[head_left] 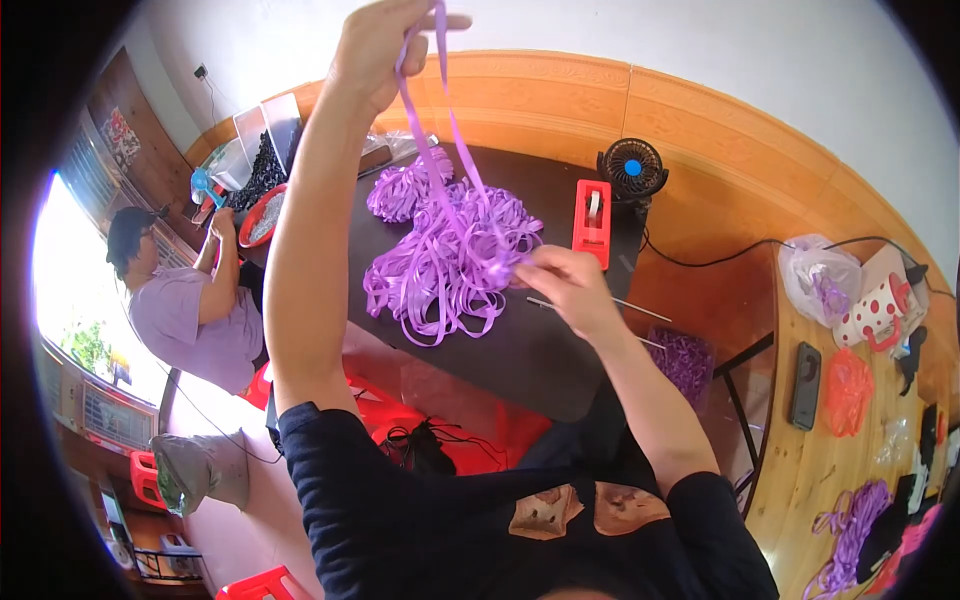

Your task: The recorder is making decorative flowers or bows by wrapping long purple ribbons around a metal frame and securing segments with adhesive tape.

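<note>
A tangled heap of purple ribbon [425, 270] lies on the dark table [500, 372] in front of me, with a bundled coil of the same ribbon [410, 188] behind it. High above the table, my left hand [385, 52] is closed on a raised loop of ribbon, and two strands run down from it to the heap. At the heap's right edge my right hand [572, 285] pinches the ribbon between thumb and fingers. Thin metal-looking rods [642, 308] show near the right hand, partly hidden behind it.
A red tape dispenser [592, 240] and a small black fan [632, 168] stand at the table's right end. A co-worker [205, 310] sits at the left by a red bowl [262, 222]. On the wooden bench [800, 500] at right lie a phone-like black object [805, 385] and more purple ribbon [850, 535].
</note>
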Tool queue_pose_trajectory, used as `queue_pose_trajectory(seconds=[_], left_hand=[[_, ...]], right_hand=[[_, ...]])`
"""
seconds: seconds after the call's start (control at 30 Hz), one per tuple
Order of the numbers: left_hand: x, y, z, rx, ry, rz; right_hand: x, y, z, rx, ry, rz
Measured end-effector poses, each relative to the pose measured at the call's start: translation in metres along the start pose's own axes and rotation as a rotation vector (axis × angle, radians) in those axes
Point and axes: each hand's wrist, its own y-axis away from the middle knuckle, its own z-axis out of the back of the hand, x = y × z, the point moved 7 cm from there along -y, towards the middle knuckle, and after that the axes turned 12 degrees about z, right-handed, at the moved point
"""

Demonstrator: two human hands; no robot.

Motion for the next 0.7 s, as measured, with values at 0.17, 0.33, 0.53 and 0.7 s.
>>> queue_pose_trajectory(seconds=[0.17, 0.33, 0.53, 0.7], left_hand=[[0.098, 0.006, 0.045, -0.375, -0.050, 0.190], [0.226, 0.026, 0.112, -0.575, -0.069, 0.279], [0.258, 0.069, 0.070, -0.671, -1.308, 0.320], [0.218, 0.165, -0.085, 0.119, -0.819, -0.083]], right_hand=[[0.070, 0.057, 0.063, -0.203, -0.054, 0.264], [0.092, 0.115, 0.090, -0.268, -0.388, 0.282], [0.098, 0.151, 0.104, -0.342, -0.402, 0.240], [0.101, 0.164, 0.113, -0.315, -0.280, 0.266]])
